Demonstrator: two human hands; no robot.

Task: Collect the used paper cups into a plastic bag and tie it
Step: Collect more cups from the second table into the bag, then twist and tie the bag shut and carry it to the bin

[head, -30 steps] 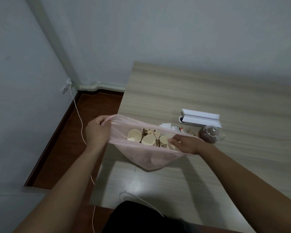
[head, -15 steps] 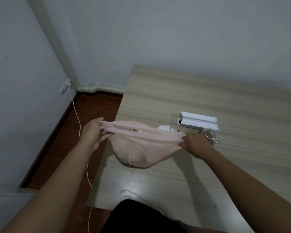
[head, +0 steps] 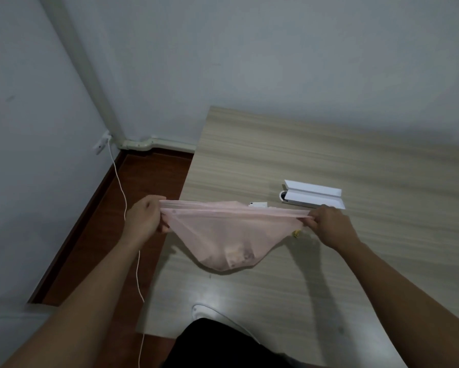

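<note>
A thin pink plastic bag (head: 223, 232) hangs just above the wooden table (head: 329, 160), its mouth pulled flat into a taut line. My left hand (head: 145, 219) grips the left end of the rim beyond the table's left edge. My right hand (head: 329, 225) pinches the right end. Pale paper cups (head: 235, 254) show faintly through the film at the sagging bottom of the bag.
A long white box (head: 313, 197) lies open on the table behind my right hand, with a small white item (head: 257, 204) beside it. A small yellow scrap (head: 297, 233) lies under the bag's right corner. A white cable (head: 122, 197) runs from a wall socket (head: 102, 142) down over the dark red floor.
The bag's mouth was open with cups showing; my hands pulled apart and stretched the rim flat and shut. The glass teapot near my right hand is now hidden.
</note>
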